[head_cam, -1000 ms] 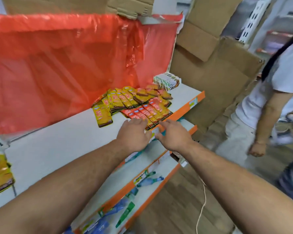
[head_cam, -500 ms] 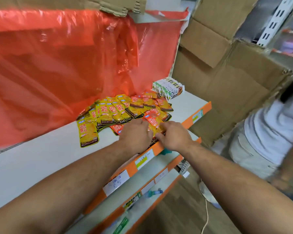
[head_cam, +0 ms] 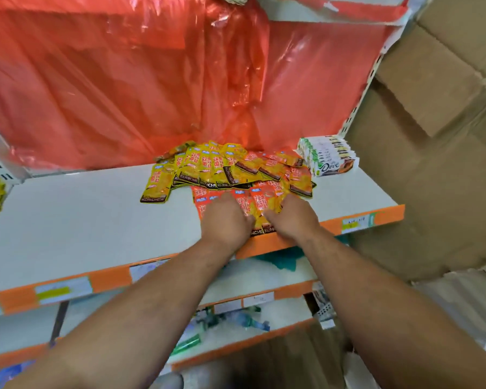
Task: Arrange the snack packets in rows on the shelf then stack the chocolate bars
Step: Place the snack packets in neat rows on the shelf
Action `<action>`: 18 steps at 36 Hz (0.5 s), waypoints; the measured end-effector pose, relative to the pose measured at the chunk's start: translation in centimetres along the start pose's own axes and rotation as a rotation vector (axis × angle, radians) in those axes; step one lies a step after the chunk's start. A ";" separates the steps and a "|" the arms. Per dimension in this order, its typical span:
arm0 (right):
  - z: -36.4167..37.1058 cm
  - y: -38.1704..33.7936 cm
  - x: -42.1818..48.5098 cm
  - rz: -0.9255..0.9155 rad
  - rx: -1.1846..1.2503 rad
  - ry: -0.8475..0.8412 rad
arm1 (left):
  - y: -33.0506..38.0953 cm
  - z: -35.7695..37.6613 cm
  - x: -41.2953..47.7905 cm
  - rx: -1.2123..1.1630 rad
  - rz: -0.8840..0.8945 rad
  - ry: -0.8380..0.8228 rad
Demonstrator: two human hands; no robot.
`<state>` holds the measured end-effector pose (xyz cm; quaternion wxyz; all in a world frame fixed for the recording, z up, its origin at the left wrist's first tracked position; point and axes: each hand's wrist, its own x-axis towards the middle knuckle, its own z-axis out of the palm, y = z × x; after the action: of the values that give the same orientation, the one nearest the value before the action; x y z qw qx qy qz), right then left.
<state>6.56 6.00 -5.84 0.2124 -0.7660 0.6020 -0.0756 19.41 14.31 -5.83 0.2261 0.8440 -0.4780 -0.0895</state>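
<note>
"Orange packets (head_cam: pixel 264 200), the front row, right at the lip of the shelf (head_cam: pixel 82 214). Why both hands on them?"

"Squaring them up, I'd guess. They overlap like tiles, and a hand on each side lets the person nudge the row straight without it sliding off the edge."

"And the yellow packets (head_cam: pixel 205 164) behind?"

"Fanned in a looser row against the red plastic sheet (head_cam: pixel 124 80), with one lying off at the left end. The chocolate bars (head_cam: pixel 328 157) sit in a bundle at the back right, just beside the packets, with no hand on them. Stacking them comes later, by my reckoning."

"How are the hands set?"

"Both arms reach in from below, palms down, wrists over the shelf's orange edge. The left hand (head_cam: pixel 225 220) lies flat, fingers spread and pressing on the packets. The right hand (head_cam: pixel 292 217) has its fingers bent down onto one packet's side. Pinching or merely pushing, I can't tell from here."
</note>
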 end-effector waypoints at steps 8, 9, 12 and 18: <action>0.4 0.8 0.7 0.001 0.066 -0.032 | 1.1 1.0 -0.7 0.032 -0.127 0.060; 0.4 0.8 0.7 -0.001 0.067 -0.038 | 1.3 1.0 -0.6 0.042 -0.134 0.057; 0.3 0.9 0.9 -0.002 0.066 -0.052 | 1.6 0.9 -0.6 0.058 -0.164 0.055; 0.1 1.2 1.2 -0.012 0.046 -0.077 | 1.7 1.1 -0.5 0.003 -0.233 0.045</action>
<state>5.89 4.63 -6.60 0.2526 -0.7667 0.5870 -0.0614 17.41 13.66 -6.03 0.2237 0.8959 -0.3716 -0.0957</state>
